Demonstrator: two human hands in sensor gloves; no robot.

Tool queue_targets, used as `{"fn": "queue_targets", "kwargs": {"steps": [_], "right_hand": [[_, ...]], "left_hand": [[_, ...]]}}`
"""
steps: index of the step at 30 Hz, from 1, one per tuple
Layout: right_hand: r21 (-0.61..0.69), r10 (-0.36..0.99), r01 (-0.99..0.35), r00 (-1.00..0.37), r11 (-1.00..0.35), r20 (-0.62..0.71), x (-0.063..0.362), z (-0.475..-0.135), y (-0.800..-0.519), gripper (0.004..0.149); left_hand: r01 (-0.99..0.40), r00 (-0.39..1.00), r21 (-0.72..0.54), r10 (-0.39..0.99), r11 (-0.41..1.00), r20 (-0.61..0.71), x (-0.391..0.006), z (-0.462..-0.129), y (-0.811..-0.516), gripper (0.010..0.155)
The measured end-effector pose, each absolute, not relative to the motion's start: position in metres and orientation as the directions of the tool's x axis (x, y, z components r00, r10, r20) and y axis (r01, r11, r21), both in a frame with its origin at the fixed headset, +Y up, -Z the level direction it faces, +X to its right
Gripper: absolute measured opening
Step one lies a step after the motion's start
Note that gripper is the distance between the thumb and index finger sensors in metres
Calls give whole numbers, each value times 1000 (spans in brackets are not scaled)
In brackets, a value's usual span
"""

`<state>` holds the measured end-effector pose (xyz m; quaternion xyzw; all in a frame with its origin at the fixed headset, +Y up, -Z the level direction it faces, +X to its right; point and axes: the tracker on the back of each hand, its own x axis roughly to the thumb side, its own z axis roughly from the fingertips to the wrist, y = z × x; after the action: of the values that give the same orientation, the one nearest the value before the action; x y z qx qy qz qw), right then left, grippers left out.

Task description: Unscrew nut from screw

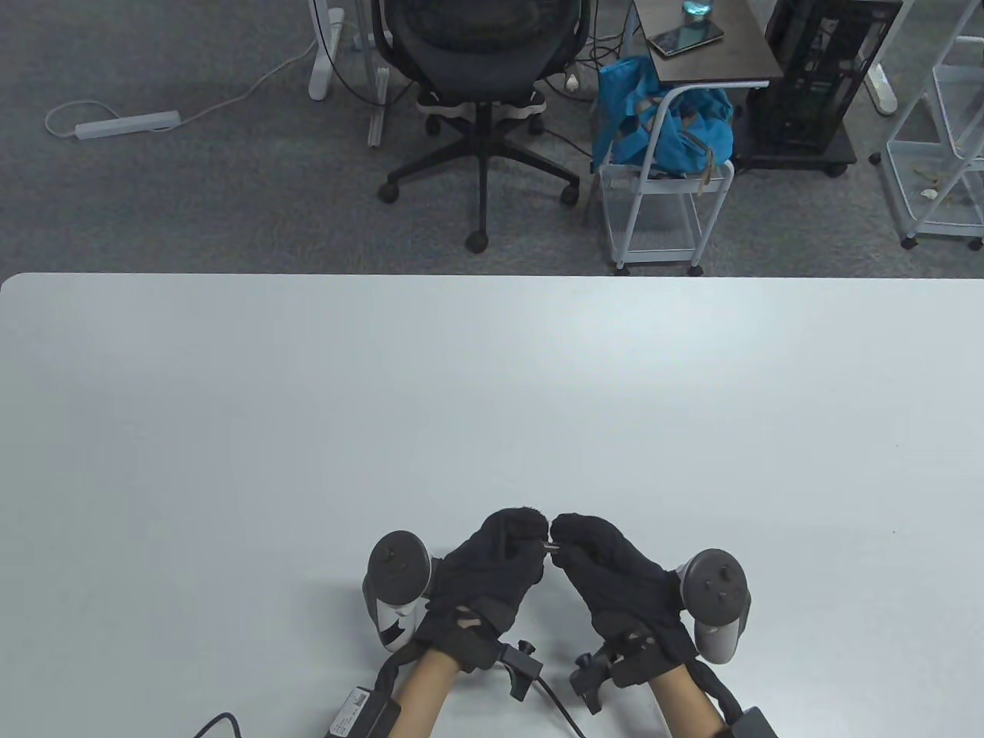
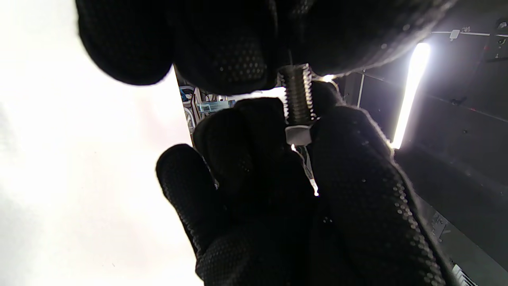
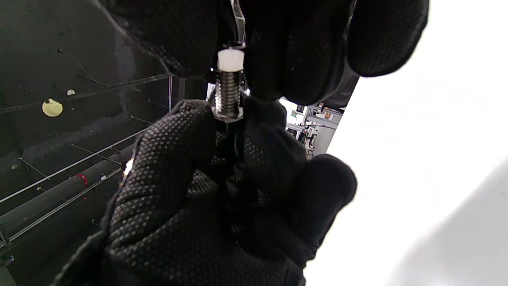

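A pale grey table (image 1: pixel 492 400) fills the lower part of the table view; beyond its far edge lies grey carpet with a black office chair (image 1: pixel 480 92), a white power strip (image 1: pixel 127 123) on its cable, a white wire cart (image 1: pixel 661 192) carrying a blue bag (image 1: pixel 661 123), and a dark side table (image 1: pixel 711 38) bearing a phone (image 1: pixel 686 36); a black frame on castors (image 1: pixel 815 84) and a white shelving unit (image 1: pixel 942 154) stand at the right.

Near the table's front edge the two gloved hands meet, fingertips nearly touching; the left hand (image 1: pixel 492 573) and the right hand (image 1: pixel 611 573) each carry a grey tracker at the outer side, and cables trail from the wrists off the bottom edge.

Between the fingertips a threaded metal screw (image 2: pixel 298 95) is held above the table, only a short stretch of it bare; in the left wrist view, the left hand's fingers cover the top end, while a pale nut (image 2: pixel 298 135) sits at the other end, pinched by the right hand's fingers (image 2: pixel 357 167); the right wrist view shows that same pale nut (image 3: pixel 230 60) under the right fingertips and the left hand's fingers (image 3: pixel 174 143) closed round the metal collar at the screw's opposite end; the gloves hide the rest of the screw.
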<state>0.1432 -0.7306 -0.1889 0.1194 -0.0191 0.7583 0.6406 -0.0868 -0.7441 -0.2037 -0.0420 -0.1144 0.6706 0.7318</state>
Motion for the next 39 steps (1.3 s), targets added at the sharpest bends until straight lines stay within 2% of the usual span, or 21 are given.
{"fn": "queue_targets", "kwargs": {"steps": [3,5,7,10,15,32,37,39], "right_hand": [[138,970,-975,-143,-172,199,144,-190,-731,47],[168,976,-973,-131,-161,176,143,-191,-733,57],[213,986,-966,-126,-148,113,143,-191,-738,67],[166,994,-980,-107,-106,4,146,-191,-748,74],[183,995,-978,-104,-100,-10,145,-192,-747,60],[139,970,-975,-147,-176,192,144,-189,-729,46],[141,970,-974,-147,-176,196,144,-190,-730,46],[159,976,-975,-130,-158,175,144,-191,-732,55]], "left_hand": [[-974,70,-208,991,92,114,-87,-204,-744,48],[-976,61,-203,991,84,116,-87,-204,-744,48],[-976,56,-205,991,80,120,-87,-204,-744,48],[-972,63,-217,988,94,143,-86,-204,-743,47],[-966,99,-221,983,132,157,-84,-203,-742,47],[-975,76,-201,990,99,121,-87,-203,-743,49],[-976,78,-194,990,100,120,-87,-202,-743,49],[-978,62,-191,990,86,126,-88,-203,-743,48]]}}
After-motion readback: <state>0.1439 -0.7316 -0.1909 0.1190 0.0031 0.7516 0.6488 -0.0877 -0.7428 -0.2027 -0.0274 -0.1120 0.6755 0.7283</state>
